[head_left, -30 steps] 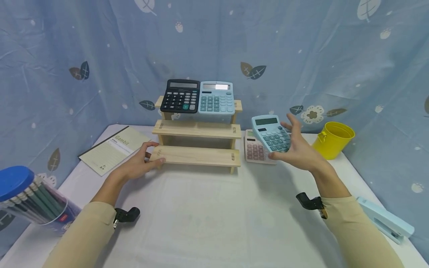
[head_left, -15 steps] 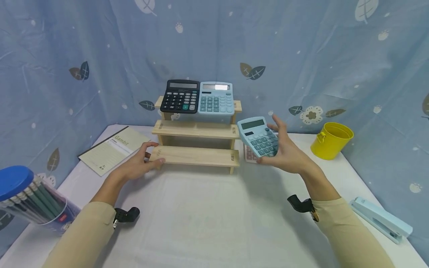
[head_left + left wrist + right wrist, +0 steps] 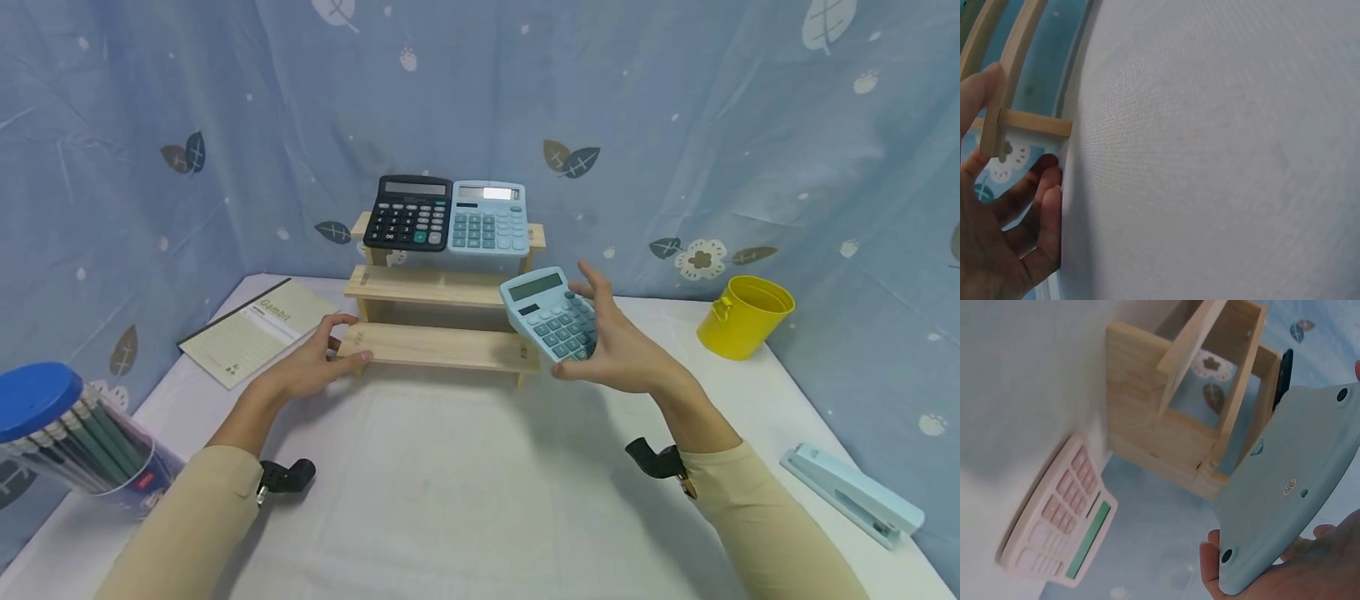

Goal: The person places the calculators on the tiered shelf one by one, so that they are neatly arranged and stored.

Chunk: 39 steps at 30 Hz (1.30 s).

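Observation:
A light blue calculator (image 3: 551, 317) is gripped at its right edge by my right hand (image 3: 626, 354), tilted and raised before the right end of a three-tier wooden rack (image 3: 435, 346). Its smooth back faces the right wrist view. My left hand (image 3: 307, 367) pinches the left end of the rack's lowest shelf between thumb and fingers. On the top tier a black calculator (image 3: 407, 215) and another light blue calculator (image 3: 489, 218) lean side by side. A pink calculator (image 3: 1063, 515) lies on the table in the right wrist view; in the head view the held one and my hand hide it.
A notepad (image 3: 258, 333) lies left of the rack. At the left edge stands a blue-lidded tub of pencils (image 3: 90, 450). To the right are a yellow bucket (image 3: 742, 321) and a light blue stapler (image 3: 855, 492). A patterned curtain (image 3: 480, 100) hangs behind.
My right hand has carried the light blue calculator leftward and slightly down, from above the pink calculator to the rack's right end. The left hand has kept its place on the shelf.

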Each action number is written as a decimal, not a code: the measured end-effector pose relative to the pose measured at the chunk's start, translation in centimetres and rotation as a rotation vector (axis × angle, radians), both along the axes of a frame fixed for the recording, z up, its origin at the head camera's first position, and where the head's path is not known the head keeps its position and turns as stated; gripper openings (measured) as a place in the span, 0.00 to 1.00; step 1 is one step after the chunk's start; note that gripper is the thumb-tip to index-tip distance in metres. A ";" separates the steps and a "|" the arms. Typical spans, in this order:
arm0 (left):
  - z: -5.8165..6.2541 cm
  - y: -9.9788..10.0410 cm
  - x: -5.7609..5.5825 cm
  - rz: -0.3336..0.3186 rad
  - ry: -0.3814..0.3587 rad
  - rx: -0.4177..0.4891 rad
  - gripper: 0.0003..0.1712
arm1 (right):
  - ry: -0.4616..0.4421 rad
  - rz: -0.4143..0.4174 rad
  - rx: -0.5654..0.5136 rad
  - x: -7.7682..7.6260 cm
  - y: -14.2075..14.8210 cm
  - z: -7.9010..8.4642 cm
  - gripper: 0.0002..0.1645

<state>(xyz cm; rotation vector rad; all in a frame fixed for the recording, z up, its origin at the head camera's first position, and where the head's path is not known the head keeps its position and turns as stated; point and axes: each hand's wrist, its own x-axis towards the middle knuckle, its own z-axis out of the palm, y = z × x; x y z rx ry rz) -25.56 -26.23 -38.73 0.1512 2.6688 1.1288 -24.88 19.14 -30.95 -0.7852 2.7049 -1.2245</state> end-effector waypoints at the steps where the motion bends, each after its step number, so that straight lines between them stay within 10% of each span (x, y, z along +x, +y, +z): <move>1: 0.1 0.0 0.0 0.000 0.000 0.000 0.52 | 0.003 0.009 0.000 0.0 -0.2 0.0 0.79; 39: 0.1 0.0 0.2 -0.007 0.002 0.015 0.52 | 0.038 0.078 0.086 -1.3 -7.5 1.1 0.81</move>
